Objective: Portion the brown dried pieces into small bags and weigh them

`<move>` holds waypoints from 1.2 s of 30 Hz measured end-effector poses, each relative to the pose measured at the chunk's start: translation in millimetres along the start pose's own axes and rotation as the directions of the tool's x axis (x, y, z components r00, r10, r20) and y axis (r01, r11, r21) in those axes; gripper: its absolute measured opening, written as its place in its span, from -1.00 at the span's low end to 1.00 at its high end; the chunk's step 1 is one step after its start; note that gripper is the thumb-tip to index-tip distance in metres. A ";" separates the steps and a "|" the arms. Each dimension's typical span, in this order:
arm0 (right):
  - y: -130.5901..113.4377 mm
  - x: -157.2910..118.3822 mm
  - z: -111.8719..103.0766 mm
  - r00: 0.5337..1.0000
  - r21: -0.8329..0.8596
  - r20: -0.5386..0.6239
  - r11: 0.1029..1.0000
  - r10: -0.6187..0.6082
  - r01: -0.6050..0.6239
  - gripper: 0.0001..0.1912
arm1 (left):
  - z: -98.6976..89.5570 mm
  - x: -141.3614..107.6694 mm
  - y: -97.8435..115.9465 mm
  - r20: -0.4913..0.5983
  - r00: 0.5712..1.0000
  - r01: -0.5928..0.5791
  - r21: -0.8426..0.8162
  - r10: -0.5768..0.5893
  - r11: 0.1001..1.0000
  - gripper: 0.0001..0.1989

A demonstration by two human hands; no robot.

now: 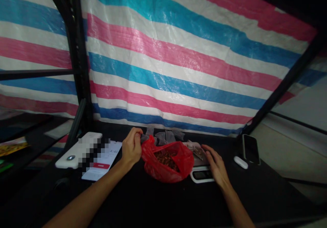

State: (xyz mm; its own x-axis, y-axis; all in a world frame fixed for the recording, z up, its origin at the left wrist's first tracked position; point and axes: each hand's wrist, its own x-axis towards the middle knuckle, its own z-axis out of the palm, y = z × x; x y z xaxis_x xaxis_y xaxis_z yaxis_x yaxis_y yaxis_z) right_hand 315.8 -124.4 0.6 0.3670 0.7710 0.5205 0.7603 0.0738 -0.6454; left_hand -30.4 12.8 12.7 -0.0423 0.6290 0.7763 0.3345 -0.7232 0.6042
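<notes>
A red plastic bag (165, 173) lies open on the black table, with small brown dried bits (167, 158) inside. My left hand (132, 146) is closed at the bag's left side, its fingertips beside several small clear plastic bags (168, 136); what it pinches, if anything, is hidden. To the right of the red bag is a small scale (204, 174) with a white-framed display and a metal plate. On that plate rests a clear bag (195, 150) with some contents I cannot identify. My right hand (216, 163) lies along the scale's right edge, fingers stretched out.
At the left are a white device (80, 149) with a round lens or button and a lit screen (102, 161), partly pixelated. A dark-screened phone (251, 149) and a white earbud case (240, 162) lie at the right. Behind the black table (163, 204) hangs a striped plastic sheet (166, 64).
</notes>
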 end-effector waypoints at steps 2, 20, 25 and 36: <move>2.6 -0.4 0.4 1.000 0.009 0.017 1.000 0.016 -0.017 -0.48 | -0.2 0.4 0.5 0.002 1.000 0.005 0.005 -0.005 1.000 -0.72; 40.4 -31.9 -19.4 0.953 0.087 -0.129 0.960 0.276 -0.266 -0.53 | 1.0 -0.9 -1.0 0.012 0.999 0.046 -0.013 -0.046 0.999 -0.72; 35.2 -27.8 -16.7 0.957 0.079 -0.088 0.959 0.278 -0.271 -0.54 | 1.2 -1.1 0.3 0.021 0.999 0.049 0.003 -0.049 0.999 -0.72; 50.9 -25.0 -15.3 0.950 0.045 -0.079 0.953 0.302 -0.299 -0.59 | 0.6 -1.0 -1.3 0.017 0.999 0.037 0.010 -0.037 0.999 -0.72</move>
State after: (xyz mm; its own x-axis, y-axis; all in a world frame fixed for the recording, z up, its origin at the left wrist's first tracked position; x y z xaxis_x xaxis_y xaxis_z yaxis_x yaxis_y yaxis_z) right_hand 353.5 -149.6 -36.7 0.6204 0.7047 0.3441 0.5911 -0.1319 -0.7957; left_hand -30.2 13.3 11.0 -0.0386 0.6601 0.7502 0.3421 -0.6967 0.6306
